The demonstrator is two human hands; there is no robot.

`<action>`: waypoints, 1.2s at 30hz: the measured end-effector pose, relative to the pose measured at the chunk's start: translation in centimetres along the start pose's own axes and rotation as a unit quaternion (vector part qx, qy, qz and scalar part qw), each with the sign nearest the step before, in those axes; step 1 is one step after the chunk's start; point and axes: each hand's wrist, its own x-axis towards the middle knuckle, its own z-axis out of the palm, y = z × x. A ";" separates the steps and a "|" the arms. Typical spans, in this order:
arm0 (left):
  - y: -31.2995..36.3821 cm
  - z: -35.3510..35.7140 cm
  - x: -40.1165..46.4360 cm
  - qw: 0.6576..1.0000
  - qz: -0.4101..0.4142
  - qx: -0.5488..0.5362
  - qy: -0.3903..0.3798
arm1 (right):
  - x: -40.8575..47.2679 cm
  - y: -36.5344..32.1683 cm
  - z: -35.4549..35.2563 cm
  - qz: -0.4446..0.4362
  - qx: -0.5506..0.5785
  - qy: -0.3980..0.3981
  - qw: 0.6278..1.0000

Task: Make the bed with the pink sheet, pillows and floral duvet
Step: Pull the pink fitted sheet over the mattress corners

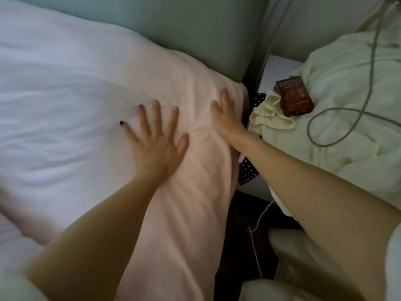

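I see the left hand at frame centre with all five fingers straight and spread, palm flat on the pink sheet; dark polish shows on the little fingernail. The right hand, just right of it, lies on the sheet's edge near the corner with fingers straight and close together; I can count only two or three of them, the rest being hidden over the mattress side, so I cannot tell whether those curl round the edge. Both forearms run down to the lower corners and are cut off by the frame. The sheet covers the mattress from the upper left down to bottom centre, creased under and between the hands, and its left part is washed out pale. One green headboard stands across the top. To the right, a cream cloth heap fills the upper right, cut off by the edge; I cannot say whether it is a pillow or a cover. One red box rests on it, its print too blurred to read. One grey cable loops over the heap. A black dotted strip shows in the gap beside the bed, partly hidden by my right arm. One thin white cord trails over the dark floor at bottom centre.
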 end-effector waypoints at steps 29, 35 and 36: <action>-0.1 1.6 0.7 0.999 0.001 -0.005 0.049 | 6.4 0.8 -4.3 0.034 -0.251 0.190 0.949; -0.1 1.4 0.8 0.999 0.002 -0.009 0.045 | 7.2 0.0 -4.5 0.108 -0.132 0.212 0.962; 0.0 1.3 0.8 0.999 0.003 -0.009 0.044 | 7.0 0.0 -4.2 0.126 -0.083 0.192 0.970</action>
